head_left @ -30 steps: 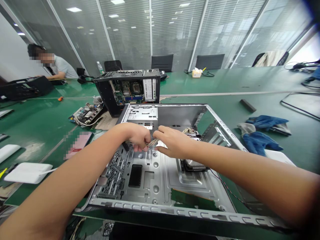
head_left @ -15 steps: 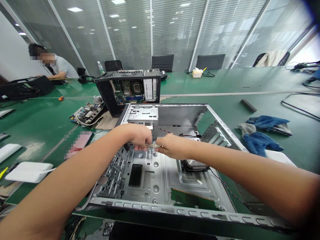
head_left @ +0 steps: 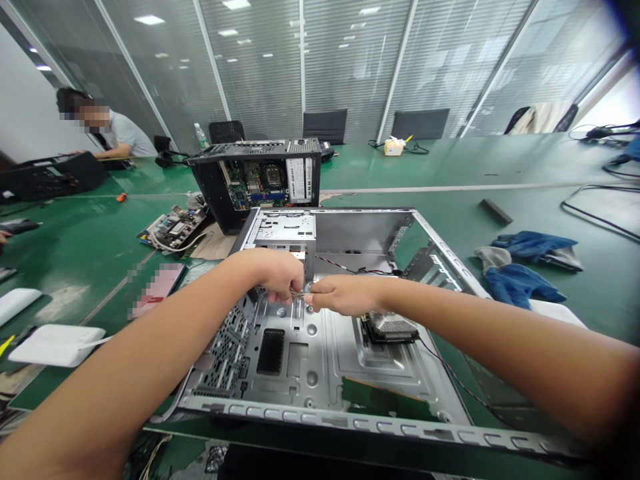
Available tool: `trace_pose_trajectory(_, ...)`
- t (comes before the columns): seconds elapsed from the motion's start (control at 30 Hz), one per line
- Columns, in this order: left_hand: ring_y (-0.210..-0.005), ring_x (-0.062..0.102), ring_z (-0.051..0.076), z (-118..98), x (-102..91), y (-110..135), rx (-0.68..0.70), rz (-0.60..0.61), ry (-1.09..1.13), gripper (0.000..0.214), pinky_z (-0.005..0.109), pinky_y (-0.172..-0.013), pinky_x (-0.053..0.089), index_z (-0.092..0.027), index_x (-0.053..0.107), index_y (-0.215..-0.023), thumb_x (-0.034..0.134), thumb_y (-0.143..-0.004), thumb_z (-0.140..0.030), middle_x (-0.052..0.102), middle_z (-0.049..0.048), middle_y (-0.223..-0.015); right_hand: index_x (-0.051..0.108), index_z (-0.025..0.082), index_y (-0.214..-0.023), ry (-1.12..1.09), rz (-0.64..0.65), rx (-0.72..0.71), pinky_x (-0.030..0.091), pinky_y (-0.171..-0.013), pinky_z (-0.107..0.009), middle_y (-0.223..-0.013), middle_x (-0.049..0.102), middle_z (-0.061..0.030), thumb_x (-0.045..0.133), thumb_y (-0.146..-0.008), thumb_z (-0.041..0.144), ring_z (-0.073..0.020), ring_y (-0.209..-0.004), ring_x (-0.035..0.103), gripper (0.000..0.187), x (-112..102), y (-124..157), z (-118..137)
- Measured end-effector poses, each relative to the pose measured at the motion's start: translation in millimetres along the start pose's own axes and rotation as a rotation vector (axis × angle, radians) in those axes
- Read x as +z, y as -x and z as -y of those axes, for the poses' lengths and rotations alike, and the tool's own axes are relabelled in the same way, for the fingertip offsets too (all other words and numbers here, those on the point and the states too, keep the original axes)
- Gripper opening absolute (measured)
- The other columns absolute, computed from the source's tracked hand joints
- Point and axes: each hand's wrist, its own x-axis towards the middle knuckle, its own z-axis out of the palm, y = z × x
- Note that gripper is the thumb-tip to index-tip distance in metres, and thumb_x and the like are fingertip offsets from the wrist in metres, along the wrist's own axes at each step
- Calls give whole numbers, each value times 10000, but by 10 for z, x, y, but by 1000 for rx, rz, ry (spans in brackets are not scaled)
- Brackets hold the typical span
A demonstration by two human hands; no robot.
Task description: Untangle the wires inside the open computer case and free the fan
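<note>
Cable strands (head_left: 299, 294) are pinched btwn curled-in fingers of L hand (head_left: 283, 275) & R hand (head_left: 345, 294), over open PC case (head_left: 280, 410).

No words, brands or numbers were legible. White label (head_left: 298, 180) inside upright computer case (head_left: 210, 188), upper centre of frame: its dark print ran lengthwise, too small to read. Pink flat item (head_left: 163, 283), left of frame: partly pixelated, lettering unreadable.

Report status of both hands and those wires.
Left hand and right hand gripping wires. Wires between them, over open computer case. Metal cooler in case, near right hand.
</note>
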Motion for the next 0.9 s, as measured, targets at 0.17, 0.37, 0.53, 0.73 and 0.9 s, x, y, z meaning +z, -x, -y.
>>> trace_pose_trajectory(0.17, -636, 662, 159, 12, 2, 19, 3, 56, 69, 130, 249, -576, 467, -174, 685, -780, 589, -704, -218, 674, 14, -651, 517, 180, -686, 75, -12, -41, 362, -594, -259, -682, 522, 3, 410, -924, 462, -120, -633, 459, 384, -9, 2, 43)
trace_pose_trajectory(0.37, -603, 642, 152, -9, 1, 6, -1, -3, -9, 132, 263, -589, 460, -184, 704, -772, 608, -689, -218, 683, 13, -650, 446, 195, -639, 160, -1, -33, 307, -552, -276, -618, 446, 27, 419, -905, 512, -117, -586, 403, 415, -13, -12, 45)
trace_pose_trajectory(0.53, -565, 618, 143, -12, -2, -16, 2, -58, -103, 108, 249, -540, 416, -186, 706, -748, 636, -683, -237, 662, 10, -590, 433, 196, -626, 160, -9, -18, 300, -541, -275, -595, 415, 31, 429, -904, 500, -111, -561, 372, 412, -21, 4, 47)
trace_pose_trajectory(0.73, -640, 650, 159, 15, 10, -1, -15, 18, 39, 162, 263, -600, 470, -178, 692, -820, 595, -714, -255, 691, 23, -693, 545, 191, -683, 290, -108, -38, 339, -580, -290, -626, 525, -15, 338, -937, 516, -143, -596, 462, 462, 11, -15, 9)
trace_pose_trajectory(0.9, -619, 635, 144, 57, 2, -12, -16, 14, 34, 157, 245, -575, 443, -180, 664, -806, 589, -745, -304, 686, 15, -676, 629, 171, -778, 525, -185, -99, 363, -633, -315, -722, 638, -75, 282, -970, 455, -173, -661, 553, 487, 40, -38, -38)
